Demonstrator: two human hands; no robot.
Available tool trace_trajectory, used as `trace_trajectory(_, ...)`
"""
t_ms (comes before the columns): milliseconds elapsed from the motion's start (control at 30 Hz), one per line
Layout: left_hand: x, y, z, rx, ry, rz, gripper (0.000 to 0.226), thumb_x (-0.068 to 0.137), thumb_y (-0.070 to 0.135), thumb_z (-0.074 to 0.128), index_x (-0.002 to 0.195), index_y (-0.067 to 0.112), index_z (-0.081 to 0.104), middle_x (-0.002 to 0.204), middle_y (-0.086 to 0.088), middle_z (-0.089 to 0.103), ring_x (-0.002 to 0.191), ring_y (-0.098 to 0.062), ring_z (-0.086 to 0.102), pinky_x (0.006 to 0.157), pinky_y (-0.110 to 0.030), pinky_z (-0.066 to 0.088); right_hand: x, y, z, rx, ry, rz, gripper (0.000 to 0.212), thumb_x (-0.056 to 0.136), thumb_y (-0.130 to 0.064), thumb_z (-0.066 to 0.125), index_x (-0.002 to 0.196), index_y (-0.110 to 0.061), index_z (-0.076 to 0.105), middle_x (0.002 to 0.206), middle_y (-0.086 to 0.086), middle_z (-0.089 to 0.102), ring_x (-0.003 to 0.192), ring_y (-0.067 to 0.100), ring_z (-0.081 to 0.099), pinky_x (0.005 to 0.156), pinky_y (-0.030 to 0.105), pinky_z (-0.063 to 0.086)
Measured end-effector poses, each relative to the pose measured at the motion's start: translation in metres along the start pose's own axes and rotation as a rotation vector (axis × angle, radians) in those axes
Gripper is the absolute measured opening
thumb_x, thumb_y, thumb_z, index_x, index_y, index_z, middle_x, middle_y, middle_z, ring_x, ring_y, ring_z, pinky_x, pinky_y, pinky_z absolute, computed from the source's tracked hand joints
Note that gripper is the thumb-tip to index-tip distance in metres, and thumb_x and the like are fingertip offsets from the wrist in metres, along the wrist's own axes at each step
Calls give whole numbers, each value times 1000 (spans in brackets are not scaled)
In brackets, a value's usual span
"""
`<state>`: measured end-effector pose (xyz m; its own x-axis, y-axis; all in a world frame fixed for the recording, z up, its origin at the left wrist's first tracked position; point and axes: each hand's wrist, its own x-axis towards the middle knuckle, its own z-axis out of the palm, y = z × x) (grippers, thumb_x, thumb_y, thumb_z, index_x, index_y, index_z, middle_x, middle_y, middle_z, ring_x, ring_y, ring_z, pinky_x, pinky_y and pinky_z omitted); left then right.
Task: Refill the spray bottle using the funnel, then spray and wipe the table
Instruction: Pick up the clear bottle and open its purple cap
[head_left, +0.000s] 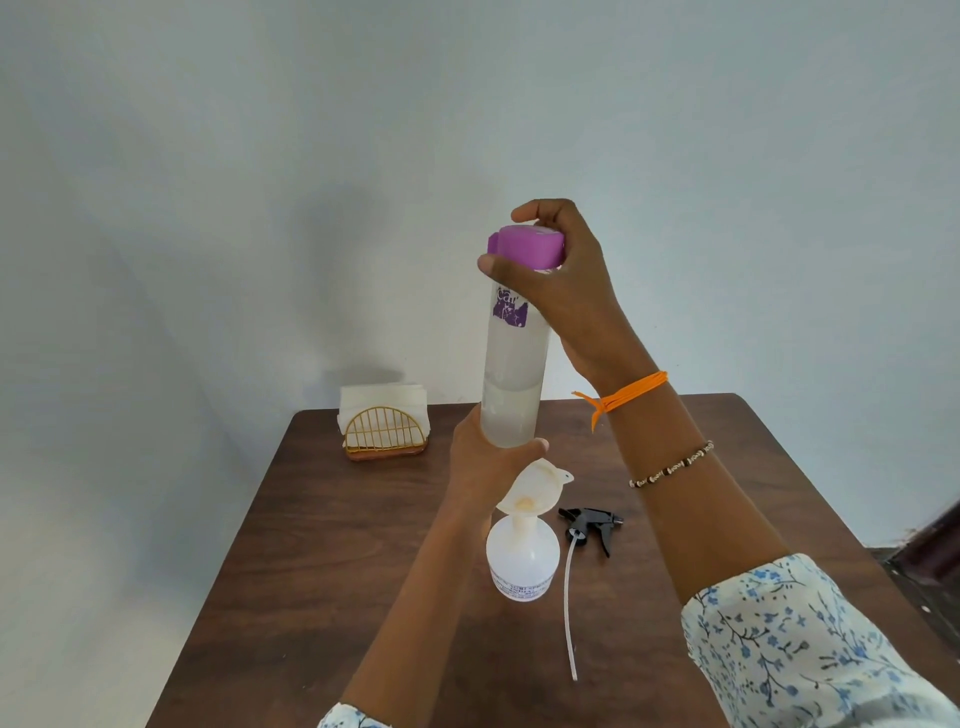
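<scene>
Head view, spray bottle (522, 564): stood open on the desk (311, 545), funnel (530, 491) seated in its neck, apparently ready for filling.
Refill bottle (514, 364): held upright above the funnel, partly full.
Left hand (480, 462): fingers grasped the refill bottle's base, steadying it.
Right hand (558, 280): fingers clasped the purple cap (527, 249), likely to unscrew it.
Trigger head (589, 522): lay just right of the spray bottle.
Napkin holder (383, 431): far left of the spray bottle.
</scene>
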<state>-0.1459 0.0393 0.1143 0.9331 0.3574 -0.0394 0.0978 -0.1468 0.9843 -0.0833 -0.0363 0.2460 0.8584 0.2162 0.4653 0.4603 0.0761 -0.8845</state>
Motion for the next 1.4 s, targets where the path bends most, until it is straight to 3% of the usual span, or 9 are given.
trace_trajectory(133,0,0,-1,10,0,10,51,49,33,75,95,14,63,90,-5,68,89,-25,65,80,-45,56,-3,-2,-2,148,-9,-7,38,72,-10,77,105,-11,58,102,-2,61,85,9,61,69,20,51)
trace_trajectory(267,0,1,-3,12,-15,16,53,49,34,75,97,16,63,91,-3,68,90,-22,65,79,-41,56,-4,-3,-2,177,-8,-37,41,69,-14,75,107,-12,59,106,1,61,87,9,61,69,18,50)
trace_trajectory(467,1,-1,-9,-3,-38,27,41,62,23,81,98,16,63,92,-3,68,90,-20,65,77,-36,55,4,-4,-5,274,-143,4,47,56,-25,74,97,-21,53,118,28,53,92,25,58,72,29,49)
trace_trajectory(633,3,-2,-11,13,-36,30,42,64,21,81,101,16,63,95,-2,67,91,-19,64,78,-34,55,9,-4,-9,236,-130,-28,37,60,-13,75,89,-18,52,96,5,53,83,18,56,67,27,50)
trace_trajectory(800,1,0,-7,-12,-30,14,49,55,30,80,100,17,63,94,-1,67,91,-18,64,78,-37,56,8,1,-12,331,-112,-36,34,66,-18,74,97,-16,59,102,7,58,91,19,56,78,29,49)
trace_trajectory(967,-1,1,-8,-37,-10,27,46,52,30,76,93,14,63,88,-4,69,85,-21,66,74,-38,55,2,-2,-9,334,1,-98,28,70,-10,70,97,-13,60,96,1,63,88,12,60,76,23,49)
trace_trajectory(1133,-2,1,-8,-73,-5,22,43,53,27,76,91,14,63,87,-5,69,85,-21,66,73,-37,55,-1,0,-16,519,37,-115,36,80,-8,60,115,-10,53,101,1,60,91,10,57,84,23,45)
trace_trajectory(1267,1,-2,-9,-65,8,12,44,54,28,78,93,16,62,90,-3,68,88,-21,66,75,-36,56,-8,11,-27,558,65,-56,32,83,-11,56,114,-17,53,99,-1,54,86,10,52,82,23,45)
trace_trajectory(1400,3,-5,-10,-45,19,4,44,64,21,81,103,16,60,95,-2,65,91,-17,63,71,-29,53,-19,31,-35,647,143,85,12,92,-16,52,104,-15,55,96,0,54,85,14,56,85,26,48)
